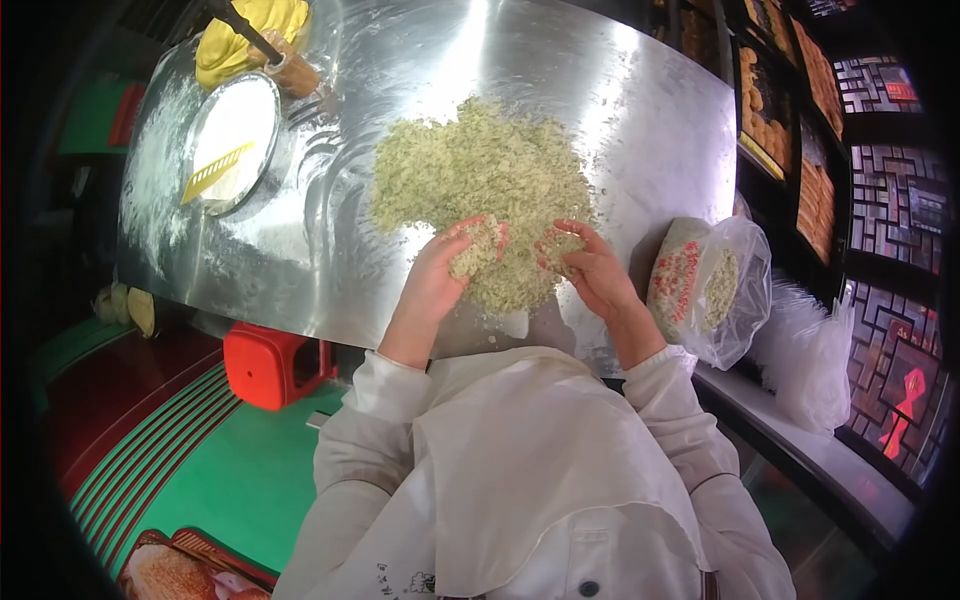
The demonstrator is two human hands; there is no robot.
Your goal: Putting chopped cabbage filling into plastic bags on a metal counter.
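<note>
A broad heap of pale green crumbly mixture (480, 165) lies on the stainless steel table (660, 127). My left hand (442, 262), at the near side of the heap, has its fingers curled around a clump of the mixture. To its right, my right hand (589, 262) also holds some of the mixture in its bent fingers. The palms face each other with a gap between them, and more crumbs lie below. Beside my right forearm is an opened clear plastic bag (724, 292) with red print, containing similar green crumbs.
A round container of white powder (247, 116) with a yellow slotted scraper (217, 172) stands at the left. Behind it are yellow dough (225, 49) and a rolling pin (292, 71). A red stool (262, 365) is below the table; trays of baked goods (765, 112) are at right.
</note>
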